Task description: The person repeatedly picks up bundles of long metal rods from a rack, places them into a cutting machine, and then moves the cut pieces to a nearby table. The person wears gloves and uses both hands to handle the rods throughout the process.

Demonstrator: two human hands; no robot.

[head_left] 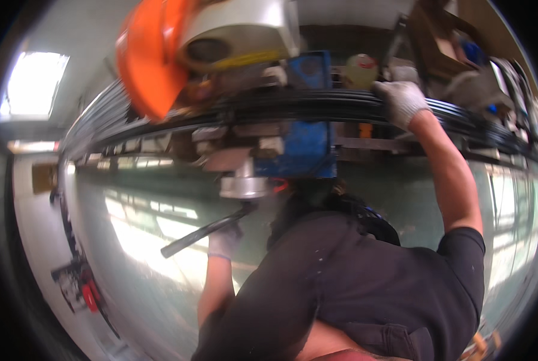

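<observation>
My right hand (403, 101), in a pale knitted work glove, closes over a bundle of long black rods (317, 103) that runs across the view. Lower left, my left hand (224, 242), gloved too and blurred, is closed at a dark bar (200, 233); the bar partly covers its fingers. The bar's upper end meets the underside of a round silvery metal part (244, 186). Behind the rods stands a blue metal machine block (305, 144). A big orange cover (152, 63) and a light grey housing (245, 33) rise above the rods on the left.
At the upper right are a cardboard box (443, 45) and a bottle with yellowish liquid (361, 71). A greenish, shiny floor (143, 240) lies below the rods. Red and grey equipment (79, 289) stands by the left wall, and a bright window (37, 84) is at the far left.
</observation>
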